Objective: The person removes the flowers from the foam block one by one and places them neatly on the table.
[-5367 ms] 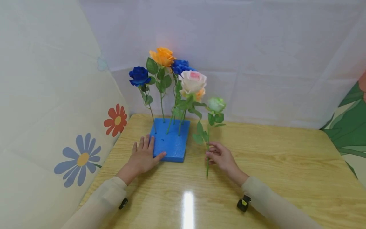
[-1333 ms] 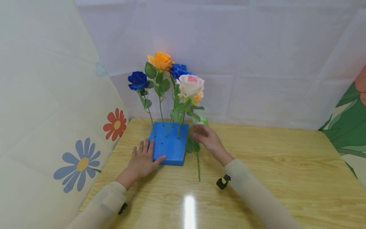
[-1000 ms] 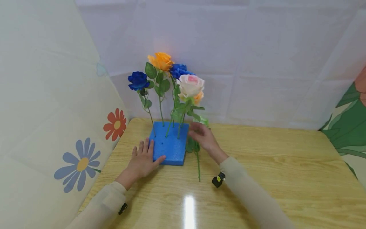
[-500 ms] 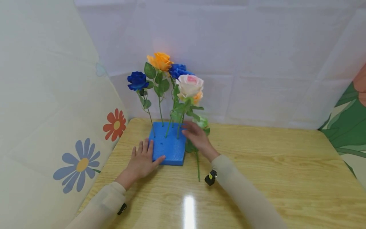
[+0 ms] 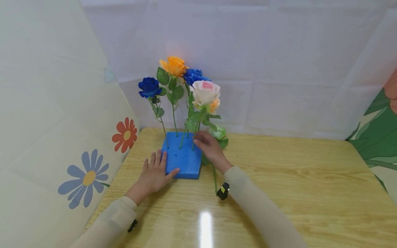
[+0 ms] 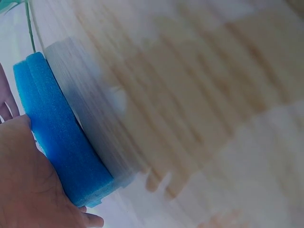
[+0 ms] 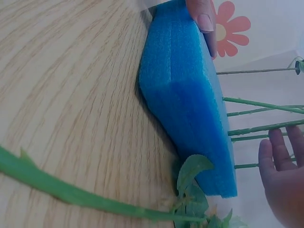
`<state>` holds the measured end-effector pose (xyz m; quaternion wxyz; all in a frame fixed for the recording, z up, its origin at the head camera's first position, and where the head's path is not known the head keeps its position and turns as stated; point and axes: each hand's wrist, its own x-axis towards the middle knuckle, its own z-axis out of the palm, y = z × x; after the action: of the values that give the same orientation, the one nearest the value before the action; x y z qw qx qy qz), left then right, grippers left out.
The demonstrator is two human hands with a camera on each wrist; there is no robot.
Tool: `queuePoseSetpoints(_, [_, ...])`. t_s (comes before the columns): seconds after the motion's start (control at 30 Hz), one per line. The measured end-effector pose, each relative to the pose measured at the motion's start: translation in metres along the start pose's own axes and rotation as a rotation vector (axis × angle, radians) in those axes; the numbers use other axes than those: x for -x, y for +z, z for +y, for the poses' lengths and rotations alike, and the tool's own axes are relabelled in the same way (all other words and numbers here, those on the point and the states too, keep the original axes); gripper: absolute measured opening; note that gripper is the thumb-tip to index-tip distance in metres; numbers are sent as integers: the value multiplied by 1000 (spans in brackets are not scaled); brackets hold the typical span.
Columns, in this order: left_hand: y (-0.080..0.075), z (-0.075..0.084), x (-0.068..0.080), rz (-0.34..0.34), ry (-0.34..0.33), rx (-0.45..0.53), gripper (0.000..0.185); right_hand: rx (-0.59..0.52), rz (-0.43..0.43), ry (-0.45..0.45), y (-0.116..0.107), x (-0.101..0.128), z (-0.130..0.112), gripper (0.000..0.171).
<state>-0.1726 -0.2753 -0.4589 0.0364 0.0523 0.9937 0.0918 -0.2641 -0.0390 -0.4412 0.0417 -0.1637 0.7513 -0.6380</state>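
A blue foam block point(image 5: 184, 163) holds several upright artificial roses by their stems. My left hand point(image 5: 153, 176) lies spread against its left front corner, the thumb along its front edge. My right hand point(image 5: 211, 148) is at the block's right side, its fingers loosely bent at the stem of the pale pink rose point(image 5: 205, 92). In the right wrist view, its fingertips point(image 7: 276, 137) are at the green stems point(image 7: 251, 128), without a visible pinch. A light green rose point(image 5: 219, 132) lies on the table beside the block, partly hidden under my right hand.
Blue roses point(image 5: 150, 87) and an orange rose point(image 5: 174, 66) stand in the block's left and rear. A small hole point(image 5: 175, 155) shows in its top. The wooden table point(image 5: 294, 179) meets a white cloth backdrop point(image 5: 294, 69) behind and a flower-printed one at left.
My right hand first held the green rose upright, then laid it down right of the block and let go. It has since moved left to the pale pink rose's stem. My left hand stays put.
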Motion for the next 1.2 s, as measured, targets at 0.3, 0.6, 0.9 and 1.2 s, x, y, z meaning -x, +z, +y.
queuePoseSetpoints(0.3, [1,0,0,7,1,9,103,18,101,12,10,-9,0,30])
queuePoseSetpoints(0.6, [0,3,0,24,8,7,101,-43,134,-62,11,-7,-8,25])
queuePoseSetpoints(0.9, [-2,3,2,28,4,9,100,-146,92,-117,5,7,-17,26])
queuePoseSetpoints(1.2, [-1,3,2,17,5,19,100,-156,62,-139,-11,27,-19,31])
